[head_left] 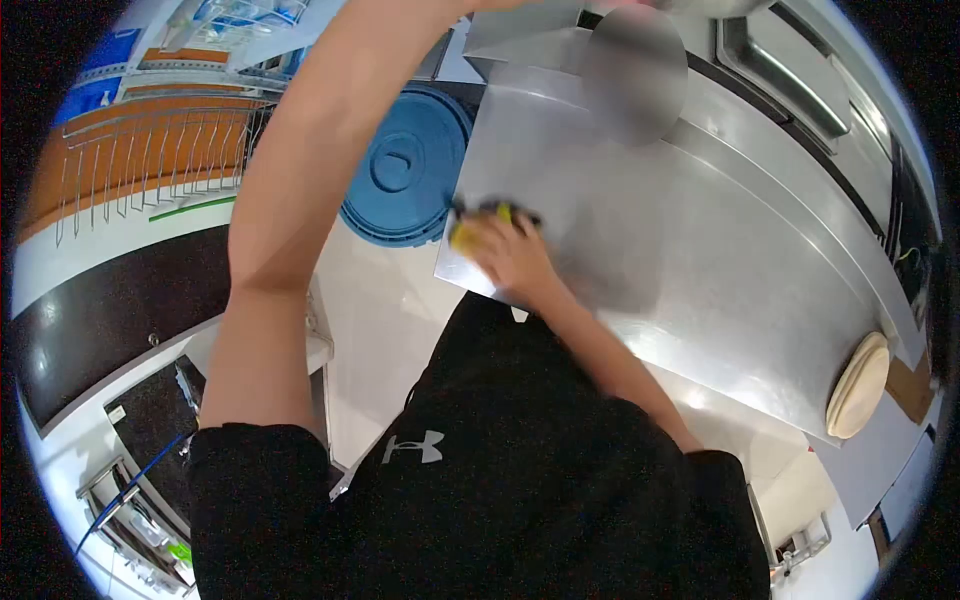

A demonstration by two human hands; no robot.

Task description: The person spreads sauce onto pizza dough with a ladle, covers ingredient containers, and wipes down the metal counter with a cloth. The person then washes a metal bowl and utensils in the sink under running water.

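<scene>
My right hand (pixel 512 255) is at the near left corner of a steel worktop (pixel 740 260). Its fingers are closed over a small yellow and black object (pixel 463 238), too smeared by motion to name. My left arm (pixel 320 170) stretches up past the top edge, where only a blurred sliver of my left hand (pixel 510 4) shows; its fingers are hidden. Nearby, a blurred grey round disc (pixel 635 80) stands over the far part of the worktop. What supports the disc is cut off by the top edge.
A blue lidded bin (pixel 400 165) stands left of the worktop. Pale round discs (pixel 858 388) are stacked at its right end. A steel lid with a handle (pixel 785 75) lies at the upper right. A wire rack (pixel 165 150) and a dark counter (pixel 120 300) are on the left.
</scene>
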